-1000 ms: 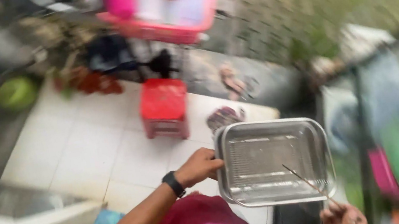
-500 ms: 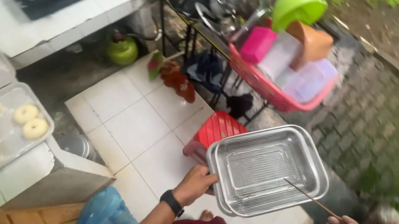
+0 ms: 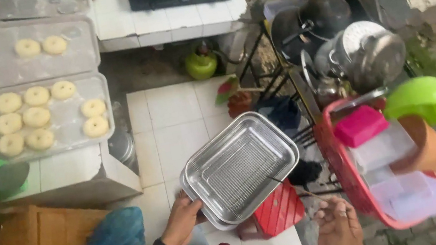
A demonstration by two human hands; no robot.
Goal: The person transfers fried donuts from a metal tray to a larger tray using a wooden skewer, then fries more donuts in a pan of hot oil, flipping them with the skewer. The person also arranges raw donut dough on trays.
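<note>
A: What has shifted since a moment ago?
B: The view has swung left, so both dough trays (image 3: 47, 117) now show fully. The left hand (image 3: 183, 221) still grips the near corner of the steel tray (image 3: 240, 167), which has tilted and now hangs over the red stool (image 3: 278, 212)

A: And the other side?
B: The right hand (image 3: 338, 230) pinches a thin stick (image 3: 295, 188), its tip resting in the tray's wire rack, beside the red basket (image 3: 354, 185)

White floor tiles (image 3: 169, 119) open ahead, red basket (image 3: 353, 176) blocks rt (packed w/ tubs), counter (image 3: 91, 181) left
</note>
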